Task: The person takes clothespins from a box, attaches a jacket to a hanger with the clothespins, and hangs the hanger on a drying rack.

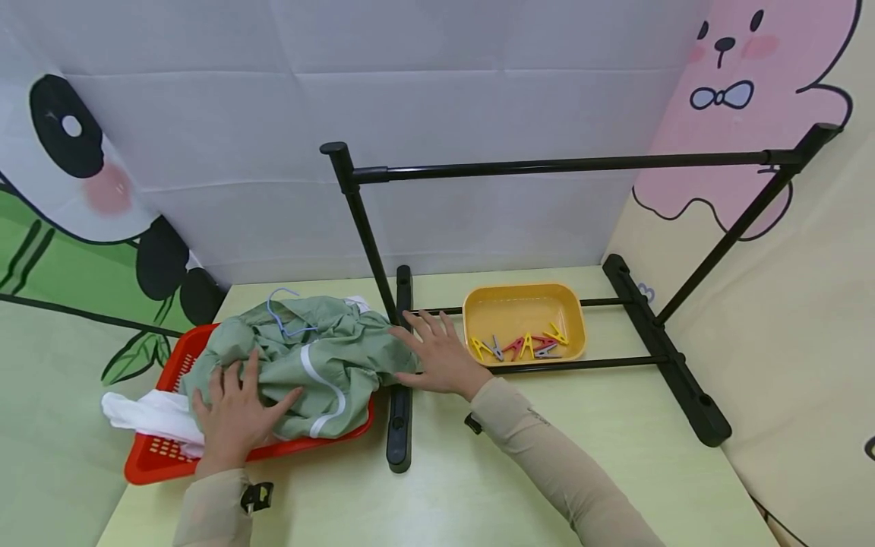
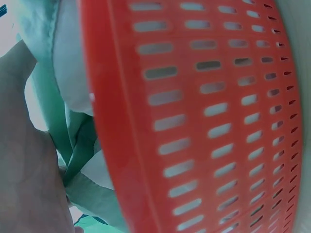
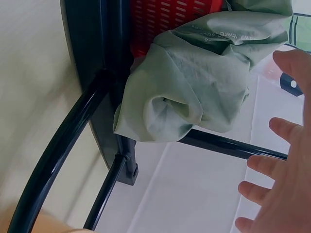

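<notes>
A crumpled green garment (image 1: pixel 355 346) with a white stripe lies heaped in a red basket (image 1: pixel 153 467). On top of it rests a light blue hanger (image 1: pixel 282 327). My left hand (image 1: pixel 235 414) lies on the garment's near left part, fingers spread; in the left wrist view the hand (image 2: pixel 29 160) is beside the basket's rim. At the garment's right end is my right hand (image 1: pixel 444 357), fingers extended and apart. The right wrist view shows that hand (image 3: pixel 291 194) with spread fingers and a gap to the bunched green cloth (image 3: pixel 170 92).
A black rack (image 1: pixel 574 165) stands on the table, its left foot (image 1: pixel 399 433) beside the basket. Between its sides sits a yellow tray (image 1: pixel 522 294) with several coloured clothespins (image 1: pixel 526 346). White cloth (image 1: pixel 146 414) hangs over the basket's left rim. A printed backdrop (image 1: pixel 437 114) stands behind.
</notes>
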Demonstrator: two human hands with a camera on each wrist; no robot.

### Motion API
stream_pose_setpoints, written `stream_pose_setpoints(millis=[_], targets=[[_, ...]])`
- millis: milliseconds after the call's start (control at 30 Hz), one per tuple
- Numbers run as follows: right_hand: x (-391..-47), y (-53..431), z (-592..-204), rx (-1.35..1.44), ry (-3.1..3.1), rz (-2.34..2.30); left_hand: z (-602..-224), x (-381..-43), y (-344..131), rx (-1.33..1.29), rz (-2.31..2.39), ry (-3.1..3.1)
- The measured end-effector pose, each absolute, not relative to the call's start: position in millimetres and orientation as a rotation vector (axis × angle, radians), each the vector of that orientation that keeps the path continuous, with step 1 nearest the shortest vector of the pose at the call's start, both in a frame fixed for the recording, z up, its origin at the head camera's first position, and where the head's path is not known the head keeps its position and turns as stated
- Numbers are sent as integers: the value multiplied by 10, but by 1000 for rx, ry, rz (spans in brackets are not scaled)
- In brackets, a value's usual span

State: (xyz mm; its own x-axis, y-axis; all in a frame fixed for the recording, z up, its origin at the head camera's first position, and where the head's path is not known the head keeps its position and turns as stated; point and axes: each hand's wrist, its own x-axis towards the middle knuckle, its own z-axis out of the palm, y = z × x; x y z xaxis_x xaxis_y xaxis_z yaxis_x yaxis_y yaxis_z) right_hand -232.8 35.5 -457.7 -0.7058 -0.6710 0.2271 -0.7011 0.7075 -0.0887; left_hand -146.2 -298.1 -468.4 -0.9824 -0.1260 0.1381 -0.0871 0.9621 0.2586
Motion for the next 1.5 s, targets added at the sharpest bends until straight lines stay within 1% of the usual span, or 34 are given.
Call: stream_pose_setpoints(millis=[767,1500], targets=[[-2403,179,-4696,1130,-2773,235,-4817,-1497,-3048,192,-436,-2998],[-2464,30,-4803,1148,-2745,195,-4881,-1460,-3033,206,-477,-2990]])
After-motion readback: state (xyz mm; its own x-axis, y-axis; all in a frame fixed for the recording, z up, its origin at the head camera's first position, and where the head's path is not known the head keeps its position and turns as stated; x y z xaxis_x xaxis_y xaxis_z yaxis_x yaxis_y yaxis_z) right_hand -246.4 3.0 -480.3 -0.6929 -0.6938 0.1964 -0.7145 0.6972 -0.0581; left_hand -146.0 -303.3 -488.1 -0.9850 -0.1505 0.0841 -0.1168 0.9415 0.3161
